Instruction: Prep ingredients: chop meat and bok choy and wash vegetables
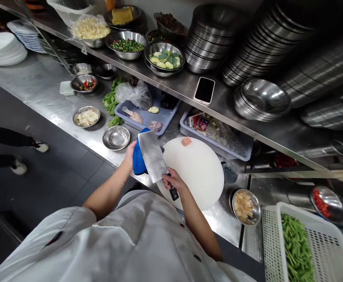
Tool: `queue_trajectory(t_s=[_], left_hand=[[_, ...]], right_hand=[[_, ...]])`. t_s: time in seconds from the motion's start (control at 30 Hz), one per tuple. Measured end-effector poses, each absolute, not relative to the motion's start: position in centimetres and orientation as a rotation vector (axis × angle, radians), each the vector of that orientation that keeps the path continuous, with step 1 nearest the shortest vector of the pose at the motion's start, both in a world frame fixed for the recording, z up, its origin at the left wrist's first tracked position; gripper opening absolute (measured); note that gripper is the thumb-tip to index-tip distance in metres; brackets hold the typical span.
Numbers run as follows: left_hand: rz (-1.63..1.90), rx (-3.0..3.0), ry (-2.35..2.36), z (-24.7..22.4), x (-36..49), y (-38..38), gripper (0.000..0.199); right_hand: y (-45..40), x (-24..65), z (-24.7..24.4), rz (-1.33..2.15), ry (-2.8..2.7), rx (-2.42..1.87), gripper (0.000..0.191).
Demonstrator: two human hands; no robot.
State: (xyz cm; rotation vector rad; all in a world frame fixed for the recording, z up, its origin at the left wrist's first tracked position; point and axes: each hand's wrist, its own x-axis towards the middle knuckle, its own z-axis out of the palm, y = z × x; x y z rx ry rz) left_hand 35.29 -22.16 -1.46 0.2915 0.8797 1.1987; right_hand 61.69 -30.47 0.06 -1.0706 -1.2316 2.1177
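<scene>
My right hand (173, 179) is closed round the black handle of a cleaver (153, 152), its broad blade pointing up and away to the left. Behind the blade, my left hand (131, 152) grips a blue cloth (139, 156), which lies against the cleaver's far side; some of those fingers are hidden. Both hands are over the near left edge of a round white cutting board (199, 172). A small pinkish piece of food (186, 141) rests at the board's far edge. Left of the cloth stands an empty metal bowl (116, 138).
A blue tray (168, 121) with bagged food and another tray (244, 154) sit behind the board. Metal bowls and a phone (204, 90) occupy the shelf above. At right are a bowl of pale slices (244, 206) and a white basket (329, 250) of green vegetables. Another person's legs (7, 137) show left.
</scene>
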Motion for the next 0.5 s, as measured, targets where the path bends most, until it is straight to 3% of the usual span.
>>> queue_trajectory(t_s=[0.27,0.37,0.5], left_hand=[[1.037,1.001,1.555,-1.5,34.5,-17.1,0.048],[0.785,1.551,1.641,-1.0,38.8,-15.7,0.039],[0.365,2.284,1.416,0.6,48.4,-12.7,0.049]], right_hand=[[-41.4,75.0,2.3,1.692,-1.319,-1.659,0.049],[-45.9,76.9,3.3,1.303,-1.267,-2.033,0.046],[-47.6,74.2,3.4,0.806,-1.367,-2.527,0.028]])
